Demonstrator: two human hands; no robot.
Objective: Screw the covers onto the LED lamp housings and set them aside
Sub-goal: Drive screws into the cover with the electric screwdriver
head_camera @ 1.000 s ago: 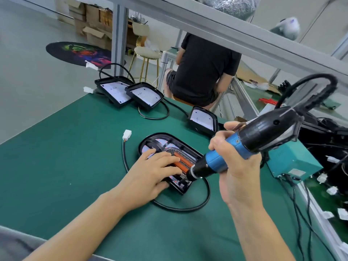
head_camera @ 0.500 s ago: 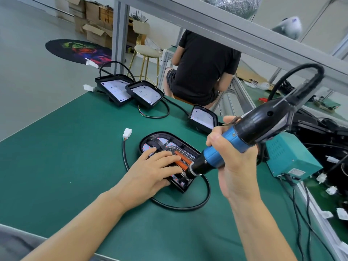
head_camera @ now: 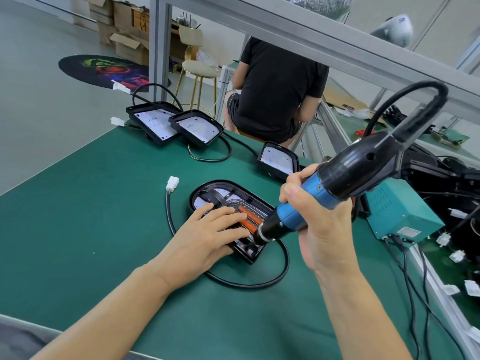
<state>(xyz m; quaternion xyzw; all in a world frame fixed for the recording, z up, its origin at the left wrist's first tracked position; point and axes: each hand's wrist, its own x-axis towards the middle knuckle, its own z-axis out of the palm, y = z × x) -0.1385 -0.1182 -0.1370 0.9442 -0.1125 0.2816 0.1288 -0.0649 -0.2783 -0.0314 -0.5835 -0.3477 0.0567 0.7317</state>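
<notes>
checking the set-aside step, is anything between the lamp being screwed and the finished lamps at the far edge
Nothing visible blocks it: bare green mat lies between the lamp housing and the finished lamps. Its own cable with the white connector trails there and will drag along.

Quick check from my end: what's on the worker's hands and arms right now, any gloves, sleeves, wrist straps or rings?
Nothing worn that I can see. The left hand and right hand are both bare, no gloves. Both forearms are bare as far up as the picture shows, with no sleeve in view. No watch, strap or cable shows at either wrist, and no ring shows on the visible fingers.
</notes>
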